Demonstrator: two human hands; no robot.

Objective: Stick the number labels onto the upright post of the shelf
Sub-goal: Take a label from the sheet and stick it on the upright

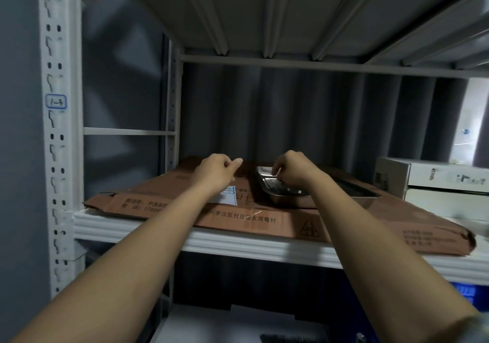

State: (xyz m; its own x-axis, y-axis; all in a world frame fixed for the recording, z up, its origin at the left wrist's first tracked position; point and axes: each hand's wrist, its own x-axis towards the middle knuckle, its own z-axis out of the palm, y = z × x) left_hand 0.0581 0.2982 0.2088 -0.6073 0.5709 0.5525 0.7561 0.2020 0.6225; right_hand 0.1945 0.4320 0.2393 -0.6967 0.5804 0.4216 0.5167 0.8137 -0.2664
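The white upright post (57, 141) of the shelf stands at the left, full of punched holes. A blue-edged label reading "1-3" (55, 101) is stuck on it at mid height. A sheet of blue-edged labels (229, 197) lies on a flat brown cardboard box (264, 215), partly under my left wrist. My left hand (215, 169) hovers above that sheet with its fingers curled and the index pointing right. My right hand (291, 169) reaches into a steel tray (275, 192) on the box, its fingertips pinching down at something too small to make out.
The white shelf board (185, 239) carries the cardboard box. White boxes (434, 181) stand at the right end. Another shelf board (264, 12) hangs close overhead. A dark corrugated wall (304, 115) closes the back. Below the shelf lie pale sheets (238, 324).
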